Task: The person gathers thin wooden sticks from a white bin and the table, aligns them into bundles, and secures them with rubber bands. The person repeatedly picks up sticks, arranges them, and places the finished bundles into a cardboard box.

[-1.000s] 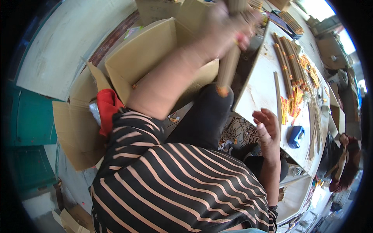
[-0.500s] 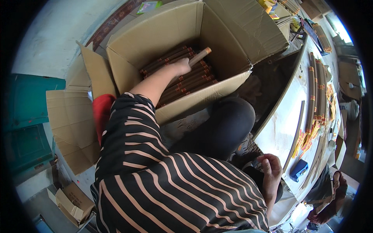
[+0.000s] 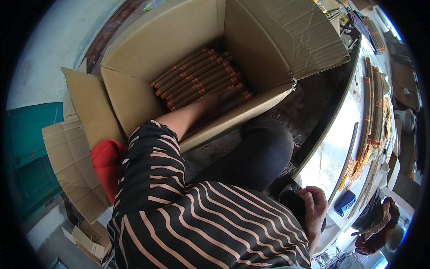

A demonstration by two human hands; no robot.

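Observation:
Inside a deep cardboard box, several long brown bundles with red-orange bands lie side by side in rows. My left hand reaches down among them near the box's close wall. Shade and the bundles hide its fingers, so its grip does not show. Low at the right, beside the white table's edge, my right hand rests with its fingers curled in and nothing visible in them.
On the white table lie more banded brown bundles, orange-yellow strips and a blue tool-like object. A red cloth hangs by my left arm. Another person sits at the lower right.
My left hand has gone lower into the box, from above the bundles to among them. The light-coloured bundle it held up no longer shows. My right hand has hardly moved.

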